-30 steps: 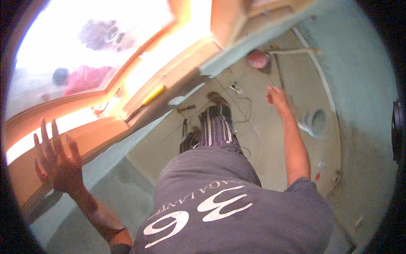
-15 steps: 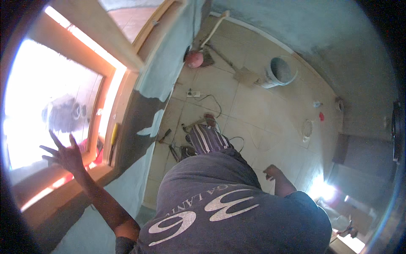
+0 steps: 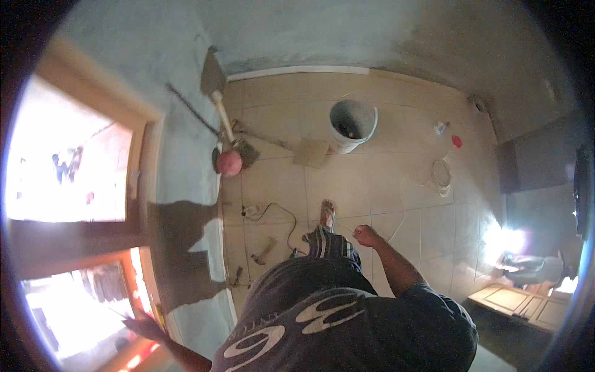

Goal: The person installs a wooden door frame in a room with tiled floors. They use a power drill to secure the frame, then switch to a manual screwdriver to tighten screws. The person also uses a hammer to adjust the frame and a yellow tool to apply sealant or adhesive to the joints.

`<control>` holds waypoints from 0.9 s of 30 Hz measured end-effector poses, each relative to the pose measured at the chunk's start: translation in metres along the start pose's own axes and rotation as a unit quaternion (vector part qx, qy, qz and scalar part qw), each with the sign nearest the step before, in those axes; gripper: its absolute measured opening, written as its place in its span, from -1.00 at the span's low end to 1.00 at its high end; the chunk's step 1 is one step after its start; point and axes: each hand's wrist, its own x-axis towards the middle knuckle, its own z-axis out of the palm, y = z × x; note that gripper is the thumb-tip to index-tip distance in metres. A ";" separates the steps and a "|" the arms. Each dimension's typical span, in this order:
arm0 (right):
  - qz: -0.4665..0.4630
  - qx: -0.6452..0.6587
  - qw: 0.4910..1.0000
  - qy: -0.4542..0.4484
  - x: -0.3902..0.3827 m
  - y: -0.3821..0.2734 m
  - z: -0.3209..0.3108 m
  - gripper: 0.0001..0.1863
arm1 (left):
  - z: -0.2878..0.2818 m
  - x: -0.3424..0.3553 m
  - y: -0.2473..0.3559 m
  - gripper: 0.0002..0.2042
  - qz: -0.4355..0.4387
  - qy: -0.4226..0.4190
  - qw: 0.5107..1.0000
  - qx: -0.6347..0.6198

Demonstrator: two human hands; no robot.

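Two bare hands hang well apart: at lower left, the left hand (image 3: 147, 327), blurred, spreads its fingers beside the wooden window frame (image 3: 87, 242), apparently empty, contact unclear; near centre, the right hand (image 3: 367, 235) curls its fingers loosely above the tiled floor (image 3: 341, 180), nothing visibly held. The left wall (image 3: 184, 158) looks only partly finished, pale above, with a dark patch (image 3: 180, 254) uncovered up and right of the left fingers.

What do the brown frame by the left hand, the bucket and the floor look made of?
Brown frame: probably wood, perhaps varnished, from its warm colour; glare leaves it open. Bucket: likely plastic, dull whitish, with a smooth wall. Floor: seemingly ceramic tile, beige, matte, given the straight joint lines.
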 end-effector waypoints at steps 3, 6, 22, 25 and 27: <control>0.090 0.122 0.988 -0.020 0.013 0.086 -0.010 -0.64 | 0.005 -0.039 0.160 -0.36 -0.016 -0.532 0.843 0.078; 0.114 0.099 0.987 0.062 0.020 0.187 -0.028 -0.67 | -0.007 -0.095 0.266 -0.35 0.073 -0.733 0.672 -0.080; 0.224 -0.103 0.959 -0.142 -0.055 0.196 -0.012 -0.68 | 0.113 0.032 0.523 -0.41 0.134 -0.723 0.598 -0.318; 0.411 0.187 0.892 0.006 -0.012 0.125 -0.052 -0.66 | 0.148 0.054 0.608 -0.43 0.198 -0.726 0.579 -0.314; 0.346 0.179 0.921 -0.018 0.054 0.104 -0.089 -0.65 | 0.157 0.058 0.658 -0.43 0.260 -0.723 0.565 -0.301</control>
